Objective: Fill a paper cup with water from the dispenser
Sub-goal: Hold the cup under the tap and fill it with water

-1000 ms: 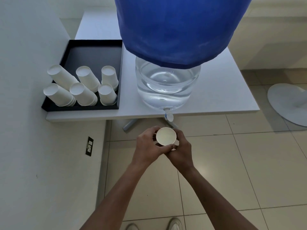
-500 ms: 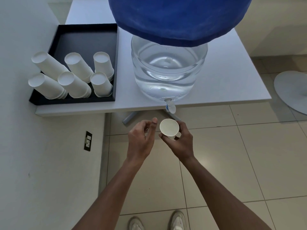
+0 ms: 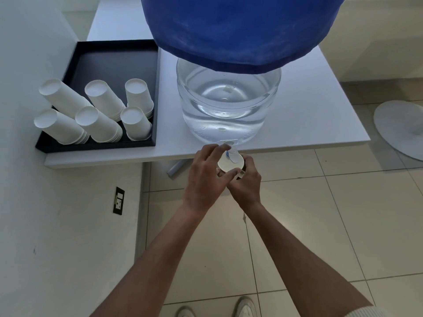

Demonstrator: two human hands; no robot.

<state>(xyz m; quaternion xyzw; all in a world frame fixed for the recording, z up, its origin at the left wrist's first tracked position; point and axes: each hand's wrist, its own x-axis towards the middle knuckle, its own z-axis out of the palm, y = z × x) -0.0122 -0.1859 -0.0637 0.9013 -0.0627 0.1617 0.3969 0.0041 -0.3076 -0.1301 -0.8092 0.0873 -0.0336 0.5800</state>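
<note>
We have the cup [image 3: 229,165] under the tap [image 3: 231,152] at the table [image 3: 320,124] edge, right hand [image 3: 246,183] clasped around it, left hand [image 3: 206,177] fingers on the tap. No water shows yet; filling remains.

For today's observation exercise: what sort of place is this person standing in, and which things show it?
Probably an office or break-room water station: a water dispenser under a blue cover on a white table, and stacks of paper cups in a black tray.
</note>
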